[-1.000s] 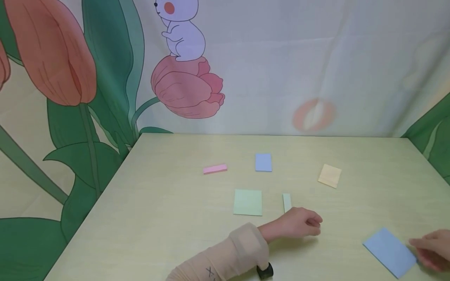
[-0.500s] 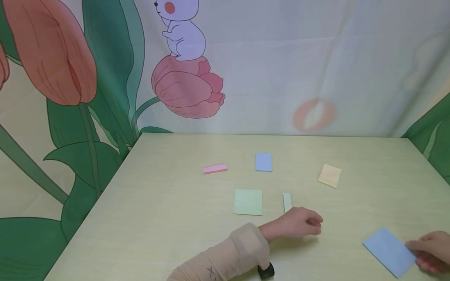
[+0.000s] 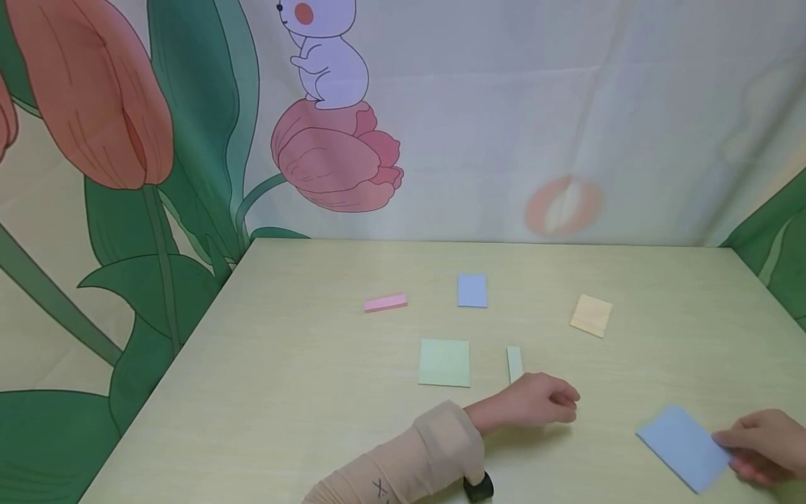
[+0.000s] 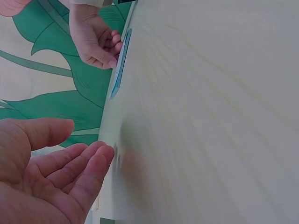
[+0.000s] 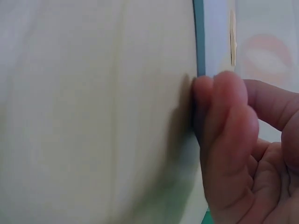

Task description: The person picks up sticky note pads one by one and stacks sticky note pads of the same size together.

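One blue slab (image 3: 683, 448), rectangular, thin, dark-edged; turned diagonally

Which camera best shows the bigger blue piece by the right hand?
The head view: it shows nearly the whole top of the bigger blue piece, though the right hand covers a little edge. The left wrist view shows a narrow sliver; the right wrist view, only part, cut by the frame and blocked by fingers.
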`<state>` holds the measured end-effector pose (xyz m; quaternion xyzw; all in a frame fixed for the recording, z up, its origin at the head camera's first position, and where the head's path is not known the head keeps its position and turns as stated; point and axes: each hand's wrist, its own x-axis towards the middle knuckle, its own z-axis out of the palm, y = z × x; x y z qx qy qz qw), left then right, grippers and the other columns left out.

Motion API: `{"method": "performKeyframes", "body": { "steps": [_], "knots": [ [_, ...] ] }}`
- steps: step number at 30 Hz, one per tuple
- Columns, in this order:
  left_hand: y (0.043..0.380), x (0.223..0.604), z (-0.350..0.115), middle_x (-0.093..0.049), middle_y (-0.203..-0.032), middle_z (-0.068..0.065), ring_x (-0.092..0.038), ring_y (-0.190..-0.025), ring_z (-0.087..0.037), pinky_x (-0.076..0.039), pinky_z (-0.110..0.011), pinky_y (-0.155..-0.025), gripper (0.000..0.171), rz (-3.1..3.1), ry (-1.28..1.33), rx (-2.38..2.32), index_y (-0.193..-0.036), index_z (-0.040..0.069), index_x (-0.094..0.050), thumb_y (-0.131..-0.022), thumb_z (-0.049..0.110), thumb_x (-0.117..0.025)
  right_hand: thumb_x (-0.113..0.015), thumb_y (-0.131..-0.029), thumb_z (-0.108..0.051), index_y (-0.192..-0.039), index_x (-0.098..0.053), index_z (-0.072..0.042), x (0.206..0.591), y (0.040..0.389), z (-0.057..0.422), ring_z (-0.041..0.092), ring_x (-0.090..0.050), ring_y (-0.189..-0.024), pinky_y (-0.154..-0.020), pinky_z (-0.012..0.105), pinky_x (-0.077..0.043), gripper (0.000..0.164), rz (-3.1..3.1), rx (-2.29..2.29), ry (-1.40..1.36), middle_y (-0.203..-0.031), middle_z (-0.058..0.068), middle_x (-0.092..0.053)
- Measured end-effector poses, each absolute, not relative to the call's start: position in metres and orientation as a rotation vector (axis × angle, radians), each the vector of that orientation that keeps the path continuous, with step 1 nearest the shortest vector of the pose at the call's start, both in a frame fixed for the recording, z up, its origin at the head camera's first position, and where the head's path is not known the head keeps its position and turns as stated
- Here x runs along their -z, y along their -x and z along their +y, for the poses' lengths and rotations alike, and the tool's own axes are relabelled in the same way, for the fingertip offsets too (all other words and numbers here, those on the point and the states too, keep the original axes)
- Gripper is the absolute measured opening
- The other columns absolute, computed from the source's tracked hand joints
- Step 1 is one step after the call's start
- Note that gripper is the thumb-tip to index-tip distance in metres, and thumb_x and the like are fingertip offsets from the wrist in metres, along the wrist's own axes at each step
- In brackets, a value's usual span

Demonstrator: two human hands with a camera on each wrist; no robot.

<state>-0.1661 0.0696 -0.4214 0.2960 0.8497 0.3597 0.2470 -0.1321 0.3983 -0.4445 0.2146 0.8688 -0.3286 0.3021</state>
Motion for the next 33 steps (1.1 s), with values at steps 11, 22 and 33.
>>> {"method": "performKeyframes", "body": {
  "steps": [11, 22, 33],
  "knots": [
    [0.166, 0.423, 0.074, -0.066, -0.096, 0.006, -0.057, -0.075, 0.003, -0.043, -0.011, -0.062, 0.029, 2.295, -0.77, -1.001, -0.112, 0.011, -0.059, -0.084, 0.02, -0.058, -0.051, -0.087, -0.017, -0.078, -0.056, 0.0, 0.436, 0.132, 0.375, 0.011, -0.053, -0.052, -0.053, 0.025, -0.045, 0.021, 2.347, 0.95, -0.457, -0.061, 0.001, -0.057],
    [0.166, 0.426, 0.076, -0.065, -0.099, 0.005, -0.058, -0.081, 0.002, -0.043, -0.01, -0.063, 0.029, 2.284, -0.79, -1.036, -0.113, 0.01, -0.058, -0.085, 0.019, -0.057, -0.053, -0.087, -0.025, -0.094, -0.057, 0.007, 0.439, 0.136, 0.367, 0.015, -0.058, -0.062, -0.06, 0.029, -0.05, 0.034, 2.315, 1.146, -0.505, -0.071, 0.002, -0.061],
    [0.163, 0.432, 0.086, -0.062, -0.111, 0.003, -0.059, -0.081, 0.0, -0.044, -0.012, -0.063, 0.036, 2.18, -0.733, -1.132, -0.119, 0.01, -0.054, -0.084, 0.019, -0.057, -0.055, -0.086, -0.032, -0.136, -0.01, 0.009, 0.454, 0.132, 0.387, 0.018, -0.063, -0.082, -0.08, 0.038, -0.048, 0.079, 2.014, 1.51, -0.678, -0.087, 0.001, -0.062]
  ]
}}
